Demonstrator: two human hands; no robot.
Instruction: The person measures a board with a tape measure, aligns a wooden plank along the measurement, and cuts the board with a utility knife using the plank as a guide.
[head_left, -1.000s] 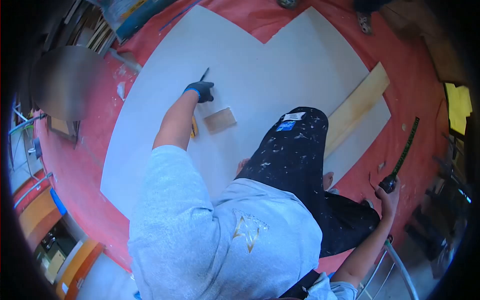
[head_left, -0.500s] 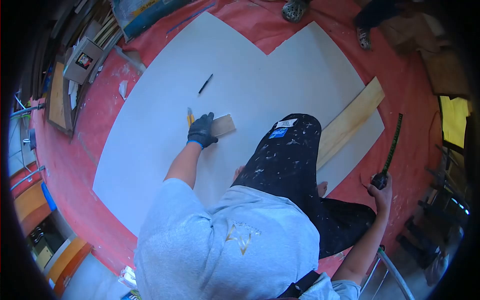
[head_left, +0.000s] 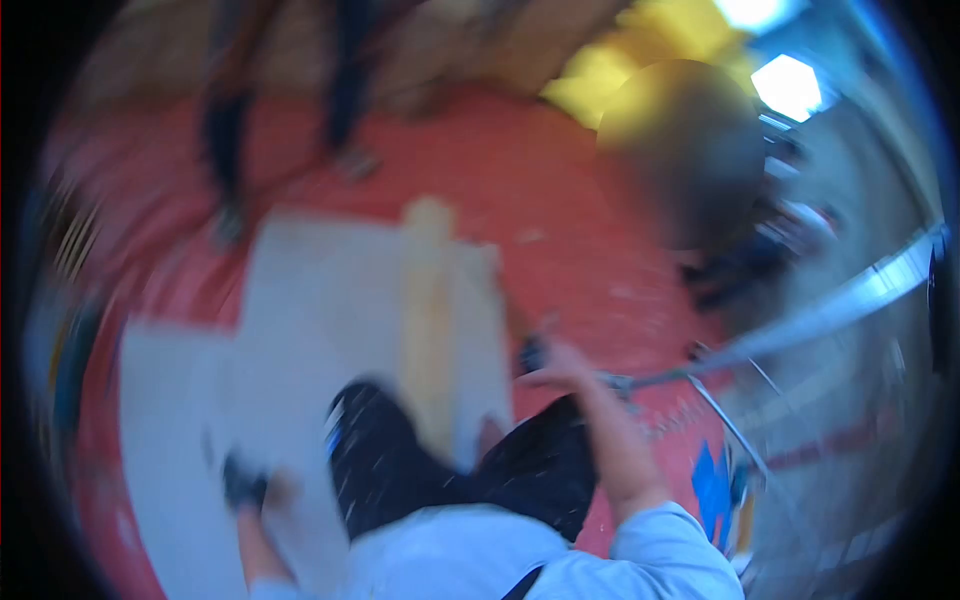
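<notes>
The frame is smeared by motion. My left hand, in a dark glove, is over the white panel, beside a small brownish block; its fingers are too blurred to read. A dark pen lies on the panel just beyond it. My right hand is bare and closed round a dark tape measure, above the red floor sheet right of the panel. Between my knees and the panel's far edge lies a long wooden board.
Red sheeting surrounds the panel. A person's legs stand beyond its far left edge. Metal tubing crosses the right side. At the far right another person shows, blurred. Something blue lies at the lower right.
My view has swung to the right, so the panel sits lower left. The left hand stays near the small block. The tape measure remains in my right hand, its extended blade no longer distinct.
</notes>
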